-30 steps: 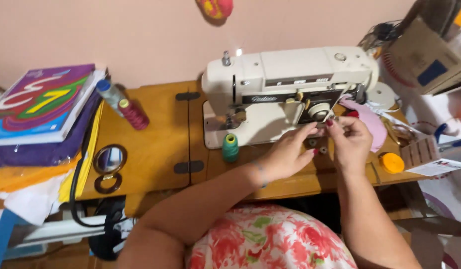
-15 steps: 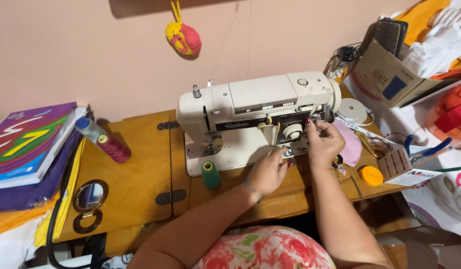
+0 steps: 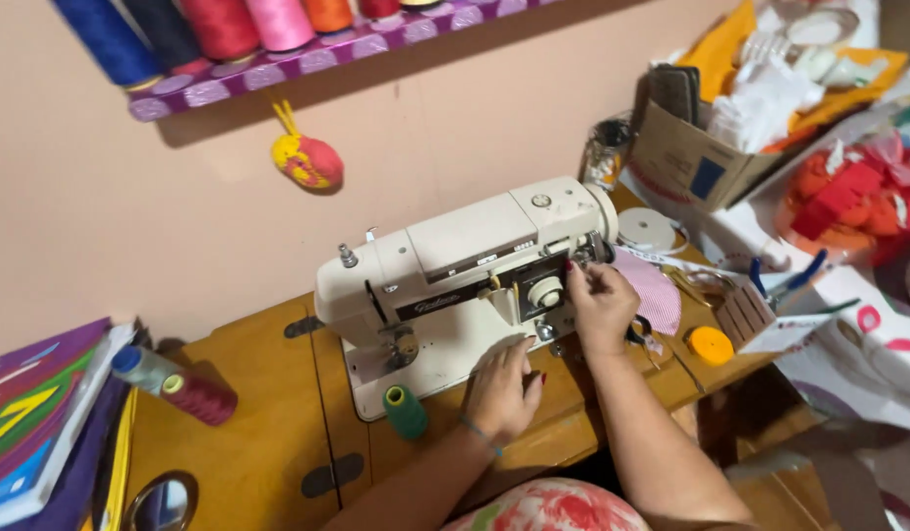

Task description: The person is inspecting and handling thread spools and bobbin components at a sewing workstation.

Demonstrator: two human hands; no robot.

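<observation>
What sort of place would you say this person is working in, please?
Most likely a home sewing corner. A cream sewing machine sits on a wooden sewing table, a wall shelf holds large thread cones, and a cardboard box of fabric scraps stands alongside. The right hand works at the machine's needle end.

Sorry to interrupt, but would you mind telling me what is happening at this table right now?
A person sits at a cream sewing machine on a wooden table. The right hand is up at the needle end of the machine, fingers pinched there. The left hand rests flat on the machine's base. A green thread spool stands just left of that hand, and an orange round thing lies to the right.
</observation>
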